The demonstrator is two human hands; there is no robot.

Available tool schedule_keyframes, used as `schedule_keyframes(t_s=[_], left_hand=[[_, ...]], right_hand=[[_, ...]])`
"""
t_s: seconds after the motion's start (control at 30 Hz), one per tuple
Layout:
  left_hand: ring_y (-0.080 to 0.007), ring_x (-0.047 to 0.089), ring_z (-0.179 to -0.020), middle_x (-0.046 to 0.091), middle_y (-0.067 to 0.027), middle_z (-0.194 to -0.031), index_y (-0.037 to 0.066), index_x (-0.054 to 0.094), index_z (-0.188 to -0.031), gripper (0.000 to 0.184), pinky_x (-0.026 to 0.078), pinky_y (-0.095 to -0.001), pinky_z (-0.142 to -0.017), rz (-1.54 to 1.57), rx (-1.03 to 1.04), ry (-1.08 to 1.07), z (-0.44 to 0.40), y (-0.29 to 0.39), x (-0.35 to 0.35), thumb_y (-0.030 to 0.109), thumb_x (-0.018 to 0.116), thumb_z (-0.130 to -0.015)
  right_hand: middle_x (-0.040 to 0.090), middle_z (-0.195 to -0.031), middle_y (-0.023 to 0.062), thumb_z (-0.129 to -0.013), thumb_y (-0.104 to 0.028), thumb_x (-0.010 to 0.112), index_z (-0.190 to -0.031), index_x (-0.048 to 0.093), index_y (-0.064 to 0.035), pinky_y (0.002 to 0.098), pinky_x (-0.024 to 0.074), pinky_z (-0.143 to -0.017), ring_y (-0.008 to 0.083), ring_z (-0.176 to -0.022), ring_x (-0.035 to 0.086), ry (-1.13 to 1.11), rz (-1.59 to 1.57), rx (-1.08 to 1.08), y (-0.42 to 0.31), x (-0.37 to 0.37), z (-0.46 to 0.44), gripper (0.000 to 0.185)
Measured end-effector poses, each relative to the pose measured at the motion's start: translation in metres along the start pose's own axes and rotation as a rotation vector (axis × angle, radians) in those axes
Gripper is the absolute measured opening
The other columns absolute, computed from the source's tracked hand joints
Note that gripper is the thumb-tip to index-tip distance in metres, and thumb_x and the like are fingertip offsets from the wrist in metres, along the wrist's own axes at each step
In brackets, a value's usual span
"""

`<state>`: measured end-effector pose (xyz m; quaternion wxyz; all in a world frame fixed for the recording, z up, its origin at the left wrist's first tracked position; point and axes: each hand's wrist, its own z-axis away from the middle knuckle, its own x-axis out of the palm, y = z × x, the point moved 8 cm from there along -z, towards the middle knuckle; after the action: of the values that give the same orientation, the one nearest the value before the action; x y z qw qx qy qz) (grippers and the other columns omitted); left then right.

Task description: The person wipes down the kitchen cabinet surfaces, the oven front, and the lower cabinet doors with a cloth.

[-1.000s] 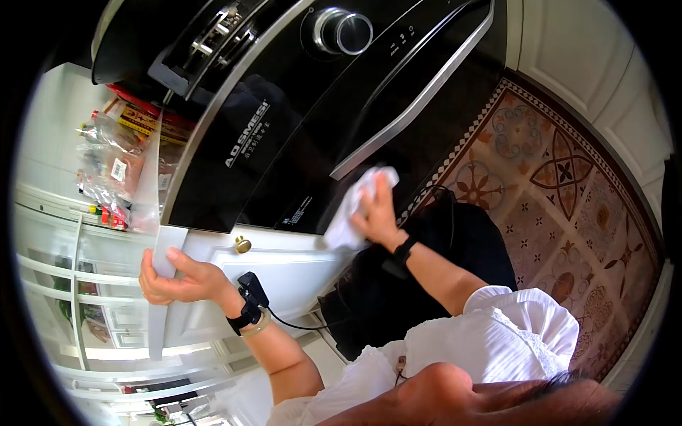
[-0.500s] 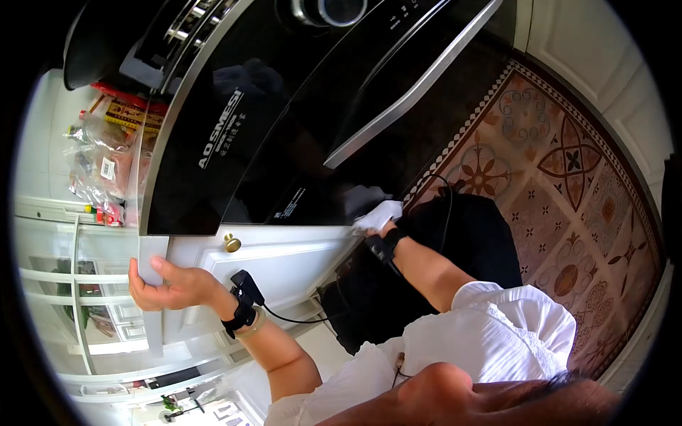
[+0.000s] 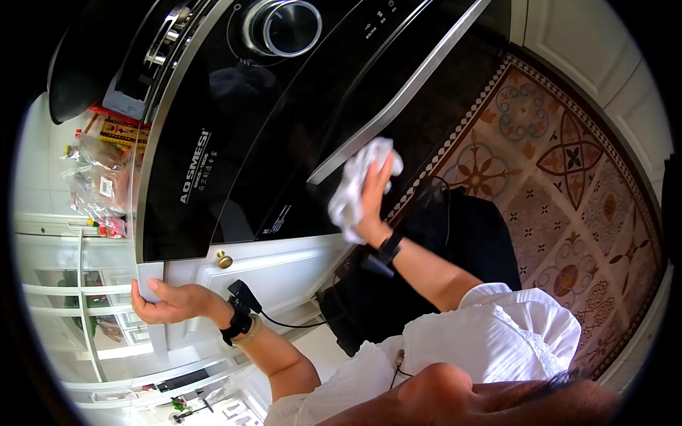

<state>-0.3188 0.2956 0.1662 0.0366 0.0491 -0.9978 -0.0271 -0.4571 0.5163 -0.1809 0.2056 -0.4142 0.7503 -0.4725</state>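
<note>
A white cloth (image 3: 349, 192) lies bunched under my right hand (image 3: 374, 202), pressed against the glossy black oven front (image 3: 284, 170) near the lower end of its long silver handle (image 3: 398, 103). My fingers stretch over the cloth and hold it. At the left, my left hand (image 3: 174, 302) grips the white counter edge (image 3: 150, 271), its fingers curled around it and the thumb on the near side. A brass knob (image 3: 224, 259) on a white cabinet door (image 3: 266, 273) is close to that hand.
Plastic-wrapped packages (image 3: 103, 174) sit behind the stove at the left. A large silver dial (image 3: 291, 28) is on the panel, with a black pan (image 3: 74, 78) at the upper left. Patterned tiles (image 3: 547, 177) cover the floor. A black cable (image 3: 295, 326) hangs near my left wrist.
My right hand and the cloth moved down along the oven front to its bottom edge, then back up beside the handle's end. My left hand stays on the counter edge. The view shifted slightly.
</note>
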Motion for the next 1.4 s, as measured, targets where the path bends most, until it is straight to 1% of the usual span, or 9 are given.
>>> schedule_keyframes(t_s=[0.13, 0.23, 0.33, 0.6, 0.8, 0.93, 1.03, 1.13, 1.4], left_hand=[[-0.0269, 0.049, -0.112, 0.057, -0.0117, -0.114, 0.003, 0.064, -0.113, 0.034, 0.037, -0.0385, -0.099, 0.06, 0.013, -0.039, 0.0, 0.0, 0.002, 0.027, 0.059, -0.089], [-0.027, 0.049, -0.112, 0.057, -0.0118, -0.114, 0.002, 0.064, -0.113, 0.034, 0.037, -0.0384, -0.098, 0.045, 0.055, -0.037, 0.001, -0.003, 0.002, 0.027, 0.058, -0.09], [-0.0275, 0.05, -0.111, 0.056, -0.0123, -0.115, 0.002, 0.063, -0.114, 0.034, 0.038, -0.0386, -0.097, 0.023, 0.073, -0.04, 0.001, -0.001, 0.001, 0.027, 0.058, -0.091], [-0.0281, 0.051, -0.112, 0.056, -0.0145, -0.117, 0.001, 0.062, -0.116, 0.035, 0.039, -0.0396, -0.098, -0.002, 0.043, -0.065, 0.001, -0.002, 0.001, 0.027, 0.057, -0.093], [-0.0297, 0.053, -0.111, 0.056, -0.0181, -0.12, -0.004, 0.061, -0.118, 0.037, 0.04, -0.0404, -0.1, 0.072, -0.106, -0.084, 0.0, 0.002, 0.0, 0.025, 0.058, -0.095], [-0.0293, 0.052, -0.112, 0.054, -0.0184, -0.12, -0.005, 0.059, -0.117, 0.038, 0.04, -0.0396, -0.1, 0.057, -0.074, -0.084, 0.001, -0.001, 0.004, 0.026, 0.055, -0.094], [-0.031, 0.051, -0.112, 0.053, -0.0193, -0.119, -0.005, 0.058, -0.116, 0.041, 0.039, -0.042, -0.1, 0.007, -0.032, -0.032, 0.003, -0.007, 0.005, 0.029, 0.051, -0.094], [-0.0346, 0.05, -0.111, 0.053, -0.0222, -0.119, -0.006, 0.058, -0.117, 0.046, 0.038, -0.045, -0.1, -0.038, -0.036, -0.049, 0.002, -0.006, 0.005, 0.033, 0.05, -0.096], [-0.032, 0.05, -0.111, 0.052, -0.019, -0.117, -0.004, 0.058, -0.116, 0.042, 0.038, -0.0432, -0.1, -0.052, 0.02, -0.039, 0.002, -0.005, 0.007, 0.031, 0.049, -0.094]], right_hand=[[0.012, -0.152, 0.0285, -0.093, -0.013, 0.051, -0.148, 0.023, 0.0045, 0.0463, 0.0185, -0.115, 0.0427, -0.141, 0.015, -0.184, 0.077, 0.381, 0.075, 0.022, 0.105, 0.064], [0.042, -0.131, 0.0163, -0.096, -0.018, 0.05, -0.138, 0.039, -0.0036, 0.0342, 0.038, -0.101, 0.0249, -0.121, 0.043, 0.159, -0.158, 1.1, 0.23, 0.039, 0.174, 0.046], [0.052, -0.127, 0.011, -0.098, -0.02, 0.048, -0.137, 0.043, -0.0058, 0.0295, 0.0419, -0.099, 0.0191, -0.117, 0.051, 0.398, -0.258, 1.287, 0.298, 0.011, 0.138, 0.042], [0.049, -0.136, 0.0057, -0.106, -0.022, 0.04, -0.146, 0.036, -0.0039, 0.0267, 0.0313, -0.112, 0.0195, -0.129, 0.044, 0.342, 0.257, 0.027, 0.192, -0.064, -0.139, 0.044], [0.023, -0.157, 0.0238, -0.086, -0.008, 0.061, -0.143, 0.043, -0.0026, 0.0463, 0.0218, -0.118, 0.0414, -0.145, 0.023, 0.235, 0.128, -0.28, 0.066, -0.089, -0.212, 0.06], [0.04, -0.146, 0.0217, -0.088, -0.006, 0.056, -0.142, 0.044, -0.0015, 0.0408, 0.0285, -0.115, 0.0366, -0.137, 0.037, 0.452, -0.001, 0.255, 0.226, -0.111, -0.186, 0.055], [0.055, -0.13, 0.0152, -0.093, -0.014, 0.055, -0.134, 0.049, -0.0003, 0.0399, 0.0353, -0.109, 0.0316, -0.126, 0.049, 0.268, -0.118, 1.111, 0.353, -0.104, -0.09, 0.043], [0.055, -0.129, 0.0158, -0.094, -0.014, 0.055, -0.133, 0.049, -0.0004, 0.0404, 0.0364, -0.107, 0.0318, -0.124, 0.049, 0.295, -0.234, 1.239, 0.359, -0.095, -0.054, 0.042], [0.053, -0.127, 0.0177, -0.094, -0.014, 0.056, -0.13, 0.052, -0.0006, 0.0416, 0.0394, -0.101, 0.0322, -0.118, 0.05, 0.461, -0.075, -0.102, 0.073, -0.104, -0.271, 0.038]])
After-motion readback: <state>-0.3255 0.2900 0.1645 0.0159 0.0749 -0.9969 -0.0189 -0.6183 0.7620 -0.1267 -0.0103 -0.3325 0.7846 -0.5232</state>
